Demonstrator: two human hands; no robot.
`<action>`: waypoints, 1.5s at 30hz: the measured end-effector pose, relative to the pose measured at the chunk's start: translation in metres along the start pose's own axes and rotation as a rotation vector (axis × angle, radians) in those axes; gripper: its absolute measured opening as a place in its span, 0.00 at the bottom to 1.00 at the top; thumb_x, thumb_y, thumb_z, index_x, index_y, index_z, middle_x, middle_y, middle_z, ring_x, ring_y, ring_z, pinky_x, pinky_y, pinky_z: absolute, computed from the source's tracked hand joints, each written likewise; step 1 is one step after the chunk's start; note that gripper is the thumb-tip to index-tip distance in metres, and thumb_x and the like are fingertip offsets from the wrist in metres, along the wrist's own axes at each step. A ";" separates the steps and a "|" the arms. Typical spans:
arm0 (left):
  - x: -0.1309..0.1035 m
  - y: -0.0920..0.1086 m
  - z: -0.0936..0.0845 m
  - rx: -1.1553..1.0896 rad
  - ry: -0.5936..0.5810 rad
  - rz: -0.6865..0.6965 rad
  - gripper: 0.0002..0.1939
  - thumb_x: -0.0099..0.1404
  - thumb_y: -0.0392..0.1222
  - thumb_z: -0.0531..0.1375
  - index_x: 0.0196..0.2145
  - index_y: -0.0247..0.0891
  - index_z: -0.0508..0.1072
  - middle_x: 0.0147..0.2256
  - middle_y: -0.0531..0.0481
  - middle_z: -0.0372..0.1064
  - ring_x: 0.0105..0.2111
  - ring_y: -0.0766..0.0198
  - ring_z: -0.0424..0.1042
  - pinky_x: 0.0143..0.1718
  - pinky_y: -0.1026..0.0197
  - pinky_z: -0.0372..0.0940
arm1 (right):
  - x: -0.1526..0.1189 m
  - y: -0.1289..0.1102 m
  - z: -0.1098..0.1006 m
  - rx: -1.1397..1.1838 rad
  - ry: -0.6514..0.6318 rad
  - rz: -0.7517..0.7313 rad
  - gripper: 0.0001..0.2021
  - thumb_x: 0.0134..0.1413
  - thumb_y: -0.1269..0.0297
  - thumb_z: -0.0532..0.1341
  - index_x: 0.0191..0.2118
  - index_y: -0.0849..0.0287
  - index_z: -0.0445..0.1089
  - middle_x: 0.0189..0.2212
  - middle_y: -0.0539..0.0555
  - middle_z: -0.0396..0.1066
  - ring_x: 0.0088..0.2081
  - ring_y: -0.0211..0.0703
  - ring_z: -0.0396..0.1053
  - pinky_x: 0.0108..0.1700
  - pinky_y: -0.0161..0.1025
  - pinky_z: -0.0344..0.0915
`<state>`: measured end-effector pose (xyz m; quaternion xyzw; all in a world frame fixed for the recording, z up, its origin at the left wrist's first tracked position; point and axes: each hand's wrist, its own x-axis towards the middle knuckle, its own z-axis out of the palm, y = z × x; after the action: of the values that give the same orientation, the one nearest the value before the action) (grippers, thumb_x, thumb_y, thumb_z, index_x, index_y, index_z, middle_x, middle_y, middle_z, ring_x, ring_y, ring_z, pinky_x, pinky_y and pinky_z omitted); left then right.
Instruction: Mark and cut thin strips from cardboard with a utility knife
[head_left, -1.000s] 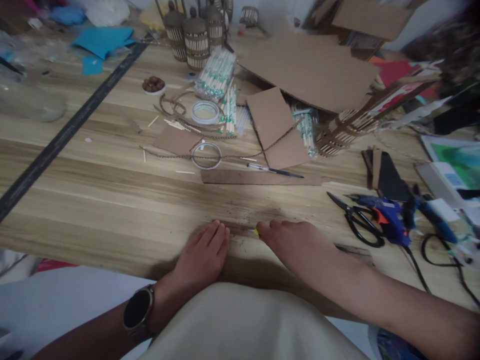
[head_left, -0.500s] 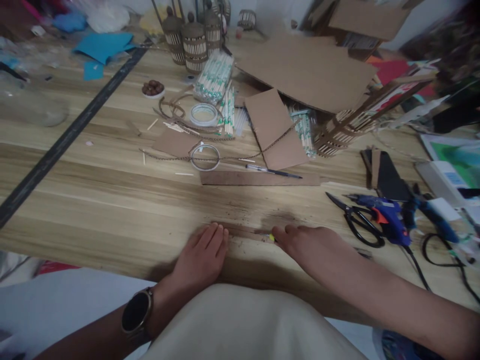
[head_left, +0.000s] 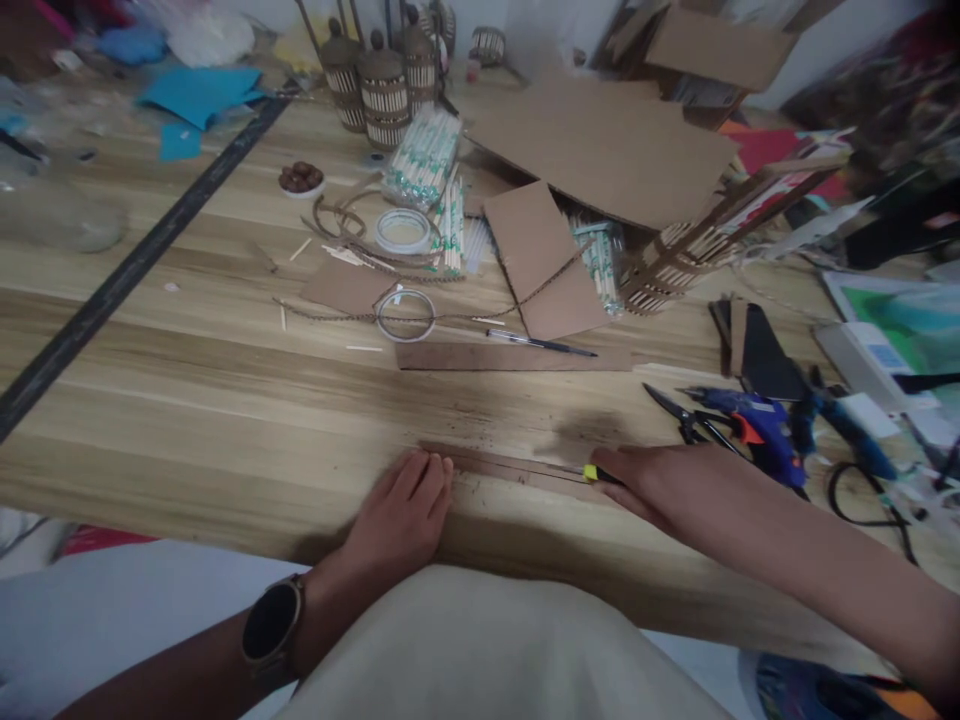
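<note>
Near the table's front edge lies a narrow brown cardboard strip (head_left: 517, 470) with a dark line cut or drawn lengthwise along it. My left hand (head_left: 409, 500), fingers close together and bent at the tips, holds the strip's left end down on the table; that end is hidden beneath it. In my closed right hand (head_left: 637, 475) is a utility knife (head_left: 591, 472) with a yellow tip, its thin blade pointing left at the strip near its right end. Dark crumbs are scattered beside the strip.
Beyond the strip lie another cardboard strip (head_left: 517, 357), a pen (head_left: 540, 343) and tape rolls (head_left: 405, 314). Black scissors (head_left: 679, 412) and a blue glue gun (head_left: 757, 425) are close to my right forearm. Cardboard sheets (head_left: 607, 150) and stick-covered lanterns (head_left: 384, 95) stand farther back.
My right hand has slid the utility knife rightward along the strip, showing more of the dark line. My left hand stays in place on the strip.
</note>
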<state>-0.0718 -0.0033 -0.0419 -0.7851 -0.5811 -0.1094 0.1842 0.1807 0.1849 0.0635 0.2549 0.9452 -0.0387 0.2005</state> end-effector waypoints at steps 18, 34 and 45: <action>-0.009 0.009 0.007 0.010 0.004 -0.057 0.18 0.74 0.33 0.49 0.55 0.28 0.73 0.48 0.39 0.77 0.51 0.54 0.72 0.52 0.56 0.64 | 0.075 -0.096 -0.006 -0.067 0.041 -0.122 0.09 0.66 0.74 0.53 0.43 0.59 0.70 0.32 0.57 0.77 0.33 0.47 0.78 0.24 0.36 0.54; 0.003 0.009 0.001 0.021 0.120 -0.082 0.15 0.75 0.32 0.50 0.48 0.25 0.75 0.41 0.40 0.79 0.43 0.56 0.76 0.45 0.58 0.66 | 0.071 -0.106 -0.039 -0.082 -0.151 -0.051 0.12 0.61 0.80 0.54 0.44 0.62 0.72 0.34 0.61 0.79 0.33 0.47 0.78 0.28 0.34 0.66; 0.001 0.009 0.004 0.036 0.113 -0.058 0.13 0.72 0.31 0.54 0.49 0.25 0.74 0.41 0.37 0.78 0.44 0.55 0.76 0.46 0.57 0.67 | 0.042 -0.072 -0.018 -0.145 -0.170 -0.021 0.12 0.59 0.79 0.55 0.43 0.61 0.72 0.29 0.58 0.76 0.29 0.48 0.77 0.22 0.36 0.56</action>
<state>-0.0629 -0.0029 -0.0461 -0.7572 -0.5942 -0.1482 0.2274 0.1058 0.1453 0.0610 0.2258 0.9276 0.0061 0.2974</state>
